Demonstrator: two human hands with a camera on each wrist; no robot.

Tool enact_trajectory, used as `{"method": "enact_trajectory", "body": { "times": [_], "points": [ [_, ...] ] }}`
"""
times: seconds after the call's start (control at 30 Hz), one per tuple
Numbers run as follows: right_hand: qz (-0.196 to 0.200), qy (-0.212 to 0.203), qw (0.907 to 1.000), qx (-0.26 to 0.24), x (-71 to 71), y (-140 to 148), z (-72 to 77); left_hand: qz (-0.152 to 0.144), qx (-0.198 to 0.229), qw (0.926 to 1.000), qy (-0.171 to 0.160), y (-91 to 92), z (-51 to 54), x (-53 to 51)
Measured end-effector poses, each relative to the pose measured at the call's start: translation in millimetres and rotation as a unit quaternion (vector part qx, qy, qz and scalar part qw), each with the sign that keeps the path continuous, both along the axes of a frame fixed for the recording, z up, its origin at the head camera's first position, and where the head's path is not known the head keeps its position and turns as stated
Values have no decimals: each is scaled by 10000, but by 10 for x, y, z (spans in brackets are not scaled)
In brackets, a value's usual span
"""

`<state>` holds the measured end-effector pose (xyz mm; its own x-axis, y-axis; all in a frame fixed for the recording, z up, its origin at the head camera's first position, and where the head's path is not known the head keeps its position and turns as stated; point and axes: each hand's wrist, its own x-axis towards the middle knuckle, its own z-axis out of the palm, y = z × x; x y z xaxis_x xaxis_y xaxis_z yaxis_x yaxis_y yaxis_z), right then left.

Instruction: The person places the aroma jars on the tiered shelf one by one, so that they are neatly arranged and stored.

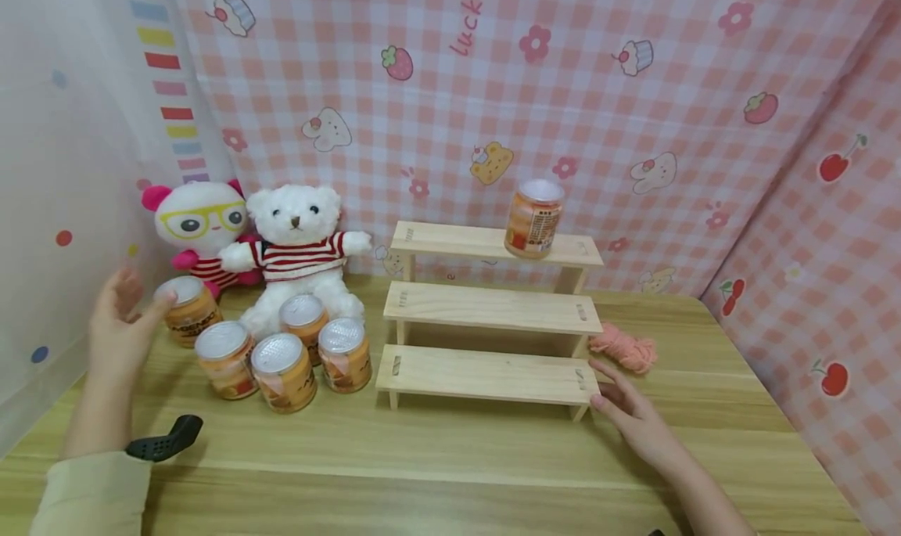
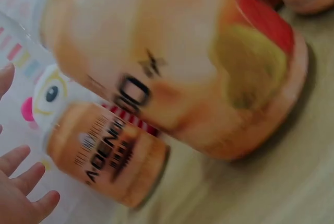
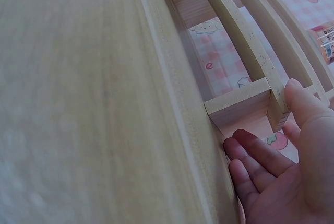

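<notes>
Left hand (image 1: 121,329) empty, right hand (image 1: 633,422) at three-tier wooden shelf (image 1: 486,304).
Left spread loosely beside leftmost orange can (image 1: 192,317); right relaxed, thumb touching bottom tier's (image 1: 486,373) right end; second can (image 1: 533,221) on top tier (image 1: 457,240).

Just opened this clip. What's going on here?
A person's left hand is open beside the leftmost can, not gripping it; whether it touches is unclear. The right hand rests against the right end of the lowest shelf of a three-step wooden stand. One can stands upright toward the right of the top shelf. Four more cans stand with the leftmost one on the table, near two plush toys.
</notes>
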<state>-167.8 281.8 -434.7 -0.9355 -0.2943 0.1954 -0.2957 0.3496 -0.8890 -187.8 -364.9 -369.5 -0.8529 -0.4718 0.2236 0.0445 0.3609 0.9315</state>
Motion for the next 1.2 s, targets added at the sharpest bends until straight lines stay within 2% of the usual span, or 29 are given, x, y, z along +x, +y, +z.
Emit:
{"method": "enact_trajectory", "body": {
  "times": [0.3,0.6,0.83,1.03,1.2],
  "points": [
    [76,50,9999,-122,3,11,14,-360,-61,9991,-234,-76,-226,-113],
    [48,-59,9999,-91,-12,12,6,-355,25,9989,-302,-150,-406,-142],
    [65,-9,9999,-91,-2,0,2,-379,6,9986,-360,-161,-479,-152],
    [103,-31,9999,-128,-3,2,0,-351,-169,9990,-236,-173,-516,-178],
    [125,4,9998,-138,-6,2,-8,-315,-67,9992,-247,-170,-527,-188]
  ]
}}
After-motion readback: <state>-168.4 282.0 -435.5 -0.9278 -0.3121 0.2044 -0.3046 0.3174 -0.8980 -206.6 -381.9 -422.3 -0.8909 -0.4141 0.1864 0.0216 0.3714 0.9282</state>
